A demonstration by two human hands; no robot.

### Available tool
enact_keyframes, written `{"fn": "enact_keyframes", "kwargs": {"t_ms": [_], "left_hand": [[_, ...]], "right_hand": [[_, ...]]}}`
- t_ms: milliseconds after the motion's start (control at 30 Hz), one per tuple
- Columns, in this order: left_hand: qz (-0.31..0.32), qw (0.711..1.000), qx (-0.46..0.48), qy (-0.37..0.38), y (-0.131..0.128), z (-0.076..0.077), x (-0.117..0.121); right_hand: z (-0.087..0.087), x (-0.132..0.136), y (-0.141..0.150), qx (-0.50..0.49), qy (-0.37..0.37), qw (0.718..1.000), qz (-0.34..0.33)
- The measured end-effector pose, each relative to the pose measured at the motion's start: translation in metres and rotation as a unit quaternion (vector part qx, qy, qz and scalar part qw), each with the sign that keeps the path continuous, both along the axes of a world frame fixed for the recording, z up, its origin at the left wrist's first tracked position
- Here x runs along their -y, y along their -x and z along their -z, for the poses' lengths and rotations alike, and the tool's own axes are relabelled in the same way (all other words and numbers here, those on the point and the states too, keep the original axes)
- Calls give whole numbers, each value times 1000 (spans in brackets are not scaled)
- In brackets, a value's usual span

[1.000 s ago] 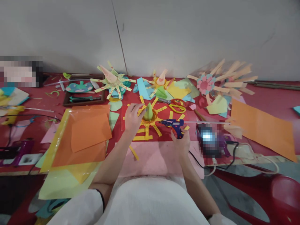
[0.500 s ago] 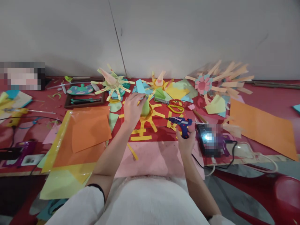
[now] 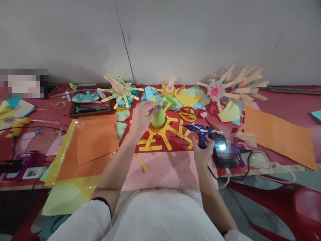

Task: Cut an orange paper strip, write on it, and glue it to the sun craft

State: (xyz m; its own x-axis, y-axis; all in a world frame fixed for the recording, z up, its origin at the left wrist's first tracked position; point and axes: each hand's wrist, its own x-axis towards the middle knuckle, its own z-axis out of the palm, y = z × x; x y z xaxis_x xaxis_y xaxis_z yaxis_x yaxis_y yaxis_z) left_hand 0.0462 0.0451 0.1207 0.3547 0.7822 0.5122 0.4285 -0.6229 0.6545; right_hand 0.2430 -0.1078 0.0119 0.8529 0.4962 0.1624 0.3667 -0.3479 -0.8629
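My left hand [image 3: 141, 117] pinches the tip of a light green paper cone [image 3: 157, 118] that stands in the middle of a sun-shaped craft of yellow paper strips [image 3: 164, 135] on red paper. My right hand [image 3: 202, 152] is closed round the handle of a blue glue gun [image 3: 198, 130], its nozzle pointing left toward the yellow strips. A black cable runs from the gun off the table's near edge.
Orange and yellow sheets [image 3: 92, 144] lie at the left, a pink sheet [image 3: 165, 170] in front, a large orange sheet [image 3: 278, 135] at the right. Yellow-handled scissors [image 3: 187, 114], finished paper flowers [image 3: 120, 90] and a pink-centred one [image 3: 217, 90] stand behind. A red chair [image 3: 298, 207] is at lower right.
My left hand lifted the cone and its yellow strips, then set it back a little to the right. My right hand with the glue gun drifted right.
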Motion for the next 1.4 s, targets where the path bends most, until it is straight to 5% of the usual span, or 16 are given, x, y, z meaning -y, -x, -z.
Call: {"fn": "enact_keyframes", "kwargs": {"t_ms": [267, 667, 800, 1067, 1400], "left_hand": [[85, 990, -110, 40, 9, 36, -25], [39, 994, -94, 44, 11, 49, -19], [-39, 998, -40, 28, 21, 57, -4], [47, 955, -286, 58, 28, 90, 17], [54, 948, -310, 49, 24, 110, 12]], "right_hand": [[-4, -1, 7, -11, 31, 999, -19], [17, -6, 26, 31, 104, 984, -142], [16, -10, 33, 32, 132, 977, -162], [27, -18, 37, 75, 124, 972, -186], [31, -19, 38, 95, 102, 970, -200]]}}
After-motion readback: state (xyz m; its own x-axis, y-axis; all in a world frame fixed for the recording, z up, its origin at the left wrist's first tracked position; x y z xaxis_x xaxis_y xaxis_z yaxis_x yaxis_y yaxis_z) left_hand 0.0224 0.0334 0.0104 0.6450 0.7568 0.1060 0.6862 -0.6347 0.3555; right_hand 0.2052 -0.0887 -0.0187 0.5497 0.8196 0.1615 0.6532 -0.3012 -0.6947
